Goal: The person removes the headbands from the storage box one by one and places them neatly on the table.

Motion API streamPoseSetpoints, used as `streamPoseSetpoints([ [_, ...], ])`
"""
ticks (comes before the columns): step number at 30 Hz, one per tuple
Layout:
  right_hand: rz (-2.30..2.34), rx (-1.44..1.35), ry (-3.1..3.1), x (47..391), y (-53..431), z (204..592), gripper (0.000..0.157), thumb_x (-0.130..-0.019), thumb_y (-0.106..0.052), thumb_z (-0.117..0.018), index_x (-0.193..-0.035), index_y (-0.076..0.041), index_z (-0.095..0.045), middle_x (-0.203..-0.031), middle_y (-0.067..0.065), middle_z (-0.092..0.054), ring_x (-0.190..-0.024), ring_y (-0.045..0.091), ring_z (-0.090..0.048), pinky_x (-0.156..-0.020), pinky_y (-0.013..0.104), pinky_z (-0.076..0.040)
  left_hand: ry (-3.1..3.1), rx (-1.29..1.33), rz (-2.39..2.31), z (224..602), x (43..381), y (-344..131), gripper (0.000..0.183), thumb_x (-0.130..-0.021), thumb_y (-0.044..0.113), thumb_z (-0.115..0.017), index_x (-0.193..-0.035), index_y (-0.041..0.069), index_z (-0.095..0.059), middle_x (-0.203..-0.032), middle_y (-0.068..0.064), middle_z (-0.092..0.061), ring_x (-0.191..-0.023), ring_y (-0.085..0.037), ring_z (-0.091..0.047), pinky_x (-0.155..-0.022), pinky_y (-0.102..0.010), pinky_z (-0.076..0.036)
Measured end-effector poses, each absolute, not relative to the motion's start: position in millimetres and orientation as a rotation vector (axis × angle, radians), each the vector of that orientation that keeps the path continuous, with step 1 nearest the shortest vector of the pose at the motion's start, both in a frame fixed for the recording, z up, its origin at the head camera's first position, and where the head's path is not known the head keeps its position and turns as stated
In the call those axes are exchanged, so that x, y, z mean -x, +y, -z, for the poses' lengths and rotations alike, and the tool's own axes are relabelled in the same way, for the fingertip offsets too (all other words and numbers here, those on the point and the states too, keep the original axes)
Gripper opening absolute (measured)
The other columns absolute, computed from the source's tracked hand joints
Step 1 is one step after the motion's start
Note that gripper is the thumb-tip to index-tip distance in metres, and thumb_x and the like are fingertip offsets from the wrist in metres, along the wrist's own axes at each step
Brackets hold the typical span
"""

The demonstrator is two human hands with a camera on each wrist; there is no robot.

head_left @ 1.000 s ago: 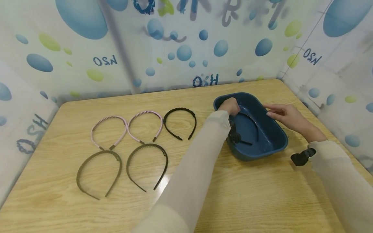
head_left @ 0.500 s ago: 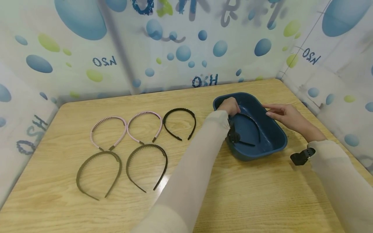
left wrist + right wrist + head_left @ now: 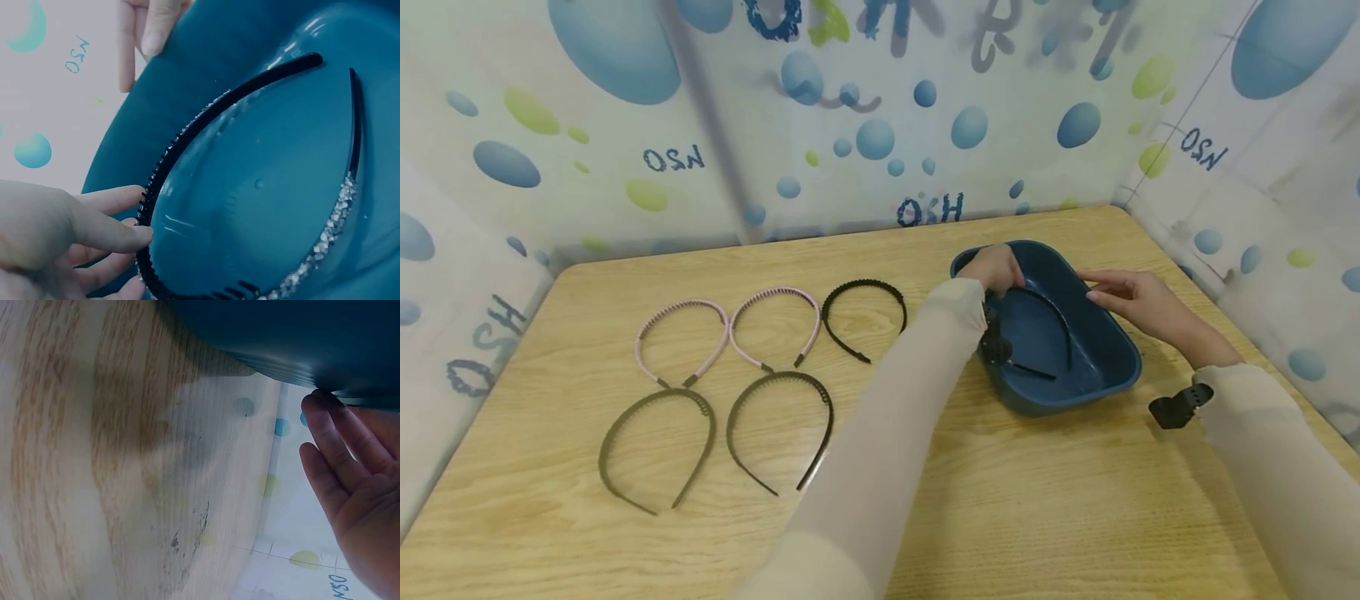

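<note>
A black headband (image 3: 175,153) with silver glitter on its outer side and small teeth inside is in the blue basin (image 3: 1112,367). My left hand (image 3: 994,268) reaches into the far left part of the basin. In the left wrist view, its thumb and fingers pinch the headband along the toothed band, the two ends pointing away from the hand. My right hand (image 3: 1138,302) is at the basin's right rim. Its fingers (image 3: 331,444) are fairly straight and touch the outer wall in the right wrist view, where the thumb is hidden.
Left on the wooden table (image 3: 1000,500) lie two pink headbands (image 3: 642,333), a black wavy headband (image 3: 901,308) and two dark olive headbands (image 3: 709,429). A patterned wall covering (image 3: 850,183) stands behind the table and along its sides.
The headband in the basin has shifted slightly right and toward the near side, with my left hand still on it. My right hand stays at the rim.
</note>
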State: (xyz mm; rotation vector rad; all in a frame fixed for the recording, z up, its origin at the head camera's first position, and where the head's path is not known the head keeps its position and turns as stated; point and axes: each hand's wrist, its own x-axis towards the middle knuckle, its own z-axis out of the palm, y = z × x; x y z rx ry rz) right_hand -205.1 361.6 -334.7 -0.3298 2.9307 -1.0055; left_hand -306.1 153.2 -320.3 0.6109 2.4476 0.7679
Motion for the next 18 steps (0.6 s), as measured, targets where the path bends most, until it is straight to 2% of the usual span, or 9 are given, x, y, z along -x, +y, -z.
streamPoseSetpoints([
  [2, 1.008, 0.313, 2.93, 204.6, 361.3, 334.5, 0.041, -0.096, -0.016, -0.048, -0.134, 0.0, -0.045, -0.115, 0.027, -0.056, -0.099, 0.027, -0.058, -0.071, 0.017, -0.046, 2.448, -0.657, -0.765, 316.3, 305.0, 150.9, 0.033, -0.09, -0.007, -0.049, -0.109, 0.011, -0.069, -0.12, 0.0, -0.059, -0.112, -0.014, -0.05, -0.06, -0.02, -0.041],
  [3, 1.01, 0.326, 2.925, 204.6, 361.6, 334.5, 0.042, -0.096, -0.016, -0.048, -0.134, 0.001, -0.044, -0.115, 0.028, -0.055, -0.1, 0.032, -0.057, -0.071, 0.018, -0.046, 2.442, -0.668, -0.779, 314.2, 304.5, 149.9, 0.033, -0.09, -0.007, -0.049, -0.109, 0.011, -0.069, -0.12, -0.001, -0.059, -0.111, -0.015, -0.051, -0.06, -0.02, -0.041],
  [6, 1.014, 0.326, 2.917, 204.7, 362.0, 335.3, 0.042, -0.096, -0.016, -0.048, -0.134, 0.001, -0.044, -0.115, 0.028, -0.055, -0.1, 0.033, -0.057, -0.071, 0.016, -0.046, 2.433, -0.703, -0.806, 308.3, 303.4, 146.7, 0.035, -0.09, -0.009, -0.046, -0.11, 0.01, -0.069, -0.121, -0.002, -0.058, -0.113, -0.015, -0.05, -0.061, -0.019, -0.04],
  [10, 1.02, 0.337, 2.922, 205.9, 362.8, 335.8, 0.042, -0.096, -0.016, -0.049, -0.134, 0.001, -0.045, -0.117, 0.027, -0.055, -0.098, 0.024, -0.059, -0.071, 0.012, -0.044, 2.433, -0.794, -0.838, 301.5, 304.4, 142.4, 0.038, -0.089, -0.011, -0.043, -0.111, 0.009, -0.068, -0.12, -0.003, -0.059, -0.116, -0.013, -0.047, -0.06, -0.018, -0.037],
  [15, 1.017, 0.352, 2.928, 206.3, 363.4, 335.7, 0.041, -0.096, -0.015, -0.049, -0.133, 0.002, -0.045, -0.117, 0.027, -0.054, -0.098, 0.024, -0.058, -0.071, 0.01, -0.043, 2.41, -0.875, -0.877, 292.6, 306.8, 139.2, 0.04, -0.09, -0.011, -0.038, -0.114, 0.007, -0.066, -0.119, -0.004, -0.059, -0.107, -0.012, -0.05, -0.059, -0.019, -0.035],
  [18, 1.018, 0.343, 2.926, 206.3, 364.1, 336.0, 0.041, -0.096, -0.015, -0.049, -0.134, 0.001, -0.045, -0.117, 0.027, -0.055, -0.095, 0.013, -0.058, -0.07, 0.01, -0.043, 2.407, -0.913, -0.864, 284.9, 307.3, 137.9, 0.039, -0.091, -0.009, -0.039, -0.117, 0.007, -0.064, -0.121, -0.005, -0.058, -0.106, -0.013, -0.051, -0.06, -0.018, -0.035],
])
